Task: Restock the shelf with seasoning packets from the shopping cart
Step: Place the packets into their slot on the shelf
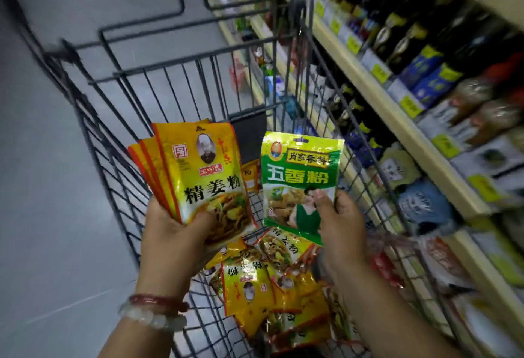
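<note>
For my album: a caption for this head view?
Left hand fans yellow packets, right hand pinches a green packet over the cart.

My hands [181, 233] full above the open cart [119, 142], wire walls on each side, loose packets [263, 281] heaped below my wrists, shelf [397, 119] just right, crowded with bottles [397, 28], bare floor [37, 187] left

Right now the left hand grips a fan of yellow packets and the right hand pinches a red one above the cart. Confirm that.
Not quite: the packet pinched by the right hand is green, not red, per the head view. The left hand does grip the yellow packets above the cart.
</note>
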